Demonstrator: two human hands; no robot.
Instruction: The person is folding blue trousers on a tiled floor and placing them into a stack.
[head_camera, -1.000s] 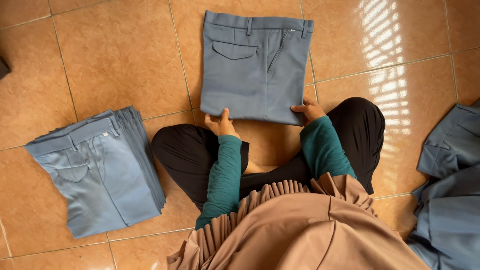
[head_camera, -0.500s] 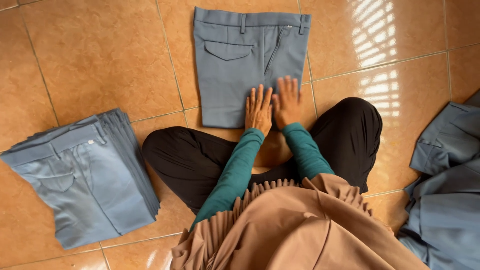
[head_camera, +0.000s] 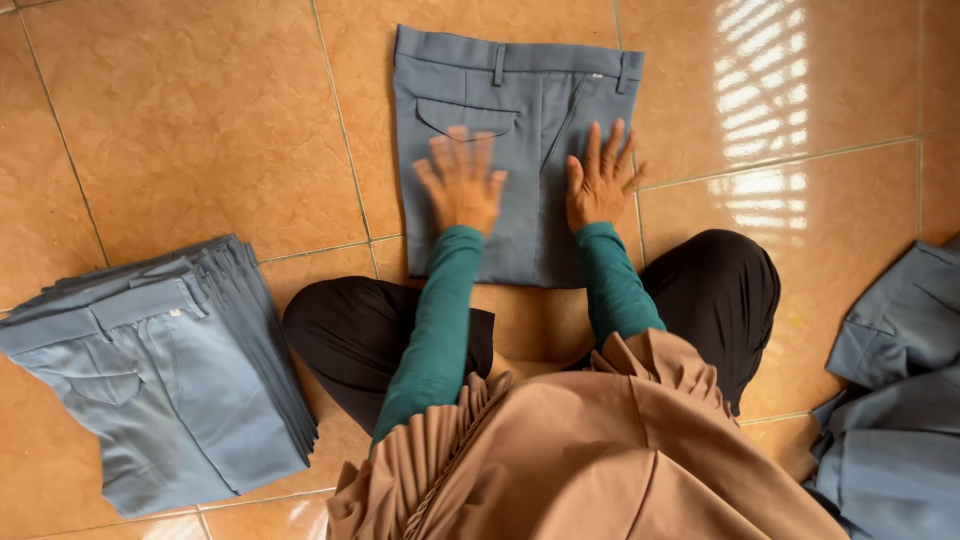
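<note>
Left hand (head_camera: 462, 183) and right hand (head_camera: 600, 178) spread flat on folded grey trousers (head_camera: 520, 110), orange tiles (head_camera: 200, 120)

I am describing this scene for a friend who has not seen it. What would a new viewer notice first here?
First, the folded grey trousers lying flat on the orange tiled floor at top centre, with the left hand and right hand spread on them. Next, the stack of folded grey trousers at lower left, and the loose heap of grey garments at the right edge.
</note>
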